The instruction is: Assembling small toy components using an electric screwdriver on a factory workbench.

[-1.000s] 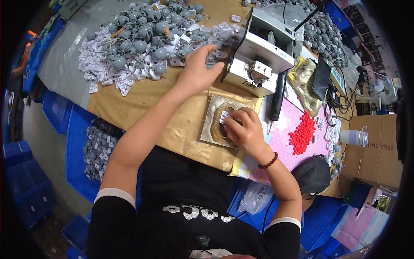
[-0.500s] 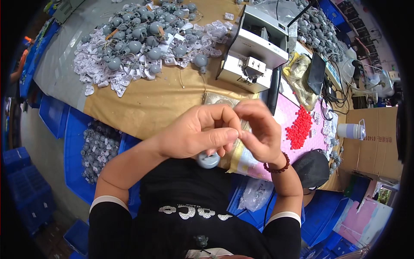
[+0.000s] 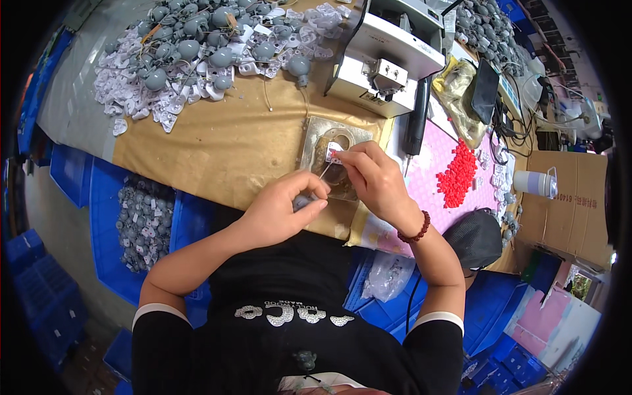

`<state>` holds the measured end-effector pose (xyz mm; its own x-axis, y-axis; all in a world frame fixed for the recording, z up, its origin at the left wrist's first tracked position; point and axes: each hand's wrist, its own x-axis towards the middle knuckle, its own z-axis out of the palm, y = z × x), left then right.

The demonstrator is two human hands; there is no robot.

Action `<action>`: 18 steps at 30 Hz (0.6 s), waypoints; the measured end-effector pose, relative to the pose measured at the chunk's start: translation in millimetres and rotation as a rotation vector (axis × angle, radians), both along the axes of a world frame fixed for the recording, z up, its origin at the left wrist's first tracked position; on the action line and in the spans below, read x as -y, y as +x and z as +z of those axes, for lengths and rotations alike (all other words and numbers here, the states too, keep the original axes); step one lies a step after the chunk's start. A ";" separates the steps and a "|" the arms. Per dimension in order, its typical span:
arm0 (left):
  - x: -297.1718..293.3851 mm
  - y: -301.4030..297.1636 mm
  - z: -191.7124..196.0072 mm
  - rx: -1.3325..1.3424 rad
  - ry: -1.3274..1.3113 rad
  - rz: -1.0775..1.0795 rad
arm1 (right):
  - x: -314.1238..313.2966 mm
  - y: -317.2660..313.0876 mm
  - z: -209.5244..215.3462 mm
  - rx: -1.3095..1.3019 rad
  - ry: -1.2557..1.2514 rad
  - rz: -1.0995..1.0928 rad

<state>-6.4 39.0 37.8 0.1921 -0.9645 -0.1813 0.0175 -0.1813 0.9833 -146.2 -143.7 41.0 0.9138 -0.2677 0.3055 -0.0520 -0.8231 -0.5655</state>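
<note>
My left hand [image 3: 284,205] is closed around a grey rounded part [image 3: 302,201], mostly hidden by its fingers. From that part a thin cord [image 3: 324,172] runs up toward my right fingertips. My right hand [image 3: 378,183], a dark red bead bracelet at its wrist, pinches a small red piece [image 3: 333,154] above a white plastic piece [image 3: 334,149]. The white piece rests on a square metal-looking fixture [image 3: 311,146] with a rounded recess. What else lies between the right fingertips is too small to tell.
A heap of grey ball-shaped parts [image 3: 187,49] and white pieces [image 3: 141,89] covers the far left. A white machine [image 3: 375,89] stands beyond the fixture, a black stick-shaped tool [image 3: 415,122] beside it. Red pieces [image 3: 457,176] lie on pink sheeting; a blue bin [image 3: 108,227] sits lower left.
My hands have moved apart from each other. The right has reached down to the white piece on the fixture, and the left has lowered onto the grey part.
</note>
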 end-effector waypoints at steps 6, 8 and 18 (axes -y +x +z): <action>5.5 -1.4 -5.0 0.567 -0.153 -0.004 | 1.4 4.0 -9.4 -0.082 -0.171 0.075; 8.4 0.2 -5.5 0.623 -0.174 -0.025 | -1.9 5.4 -5.8 -0.124 -0.233 0.061; 17.8 27.6 8.9 1.118 -0.124 -0.115 | -14.0 10.8 5.1 -0.242 -0.515 0.101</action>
<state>21.2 21.1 46.6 0.0949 -0.9863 0.1349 -0.8936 -0.0246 0.4483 -135.4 -129.7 46.0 0.9871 -0.0479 0.1526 -0.0372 -0.9967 -0.0723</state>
